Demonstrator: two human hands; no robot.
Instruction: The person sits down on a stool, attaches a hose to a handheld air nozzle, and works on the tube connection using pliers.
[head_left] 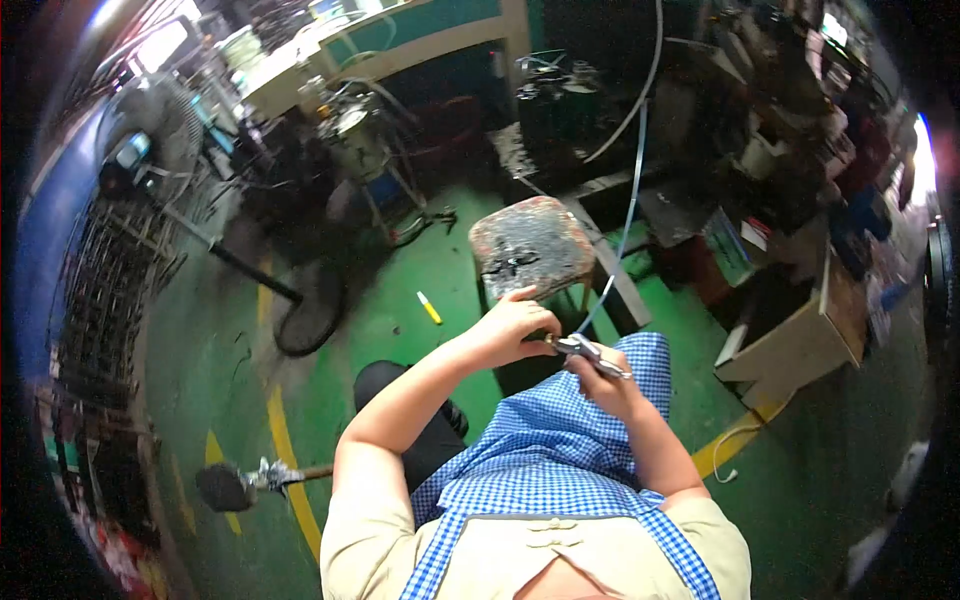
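My right hand (606, 382) is wrapped round a silver air gun (585, 352) with a pale blue hose (632, 205) running up from it. At the gun's front end, by a brass-coloured tip, my left hand (518, 328) has its fingers curled and pinched together. Whether it grips the tip or a small part is hidden. Just beyond my hands stands a worn, paint-stained stool (530, 240), with small black pieces (512, 262) lying on its top. Both hands are above my lap, over a blue checked apron (560, 430).
A yellow marker-like stick (429, 307) lies on the green floor left of the stool. Further left stands a floor fan (165, 140) with a round base. A wheeled metal pot (360, 140) is at the back, an open wooden box (800, 335) at right. A cable (730, 445) lies nearby.
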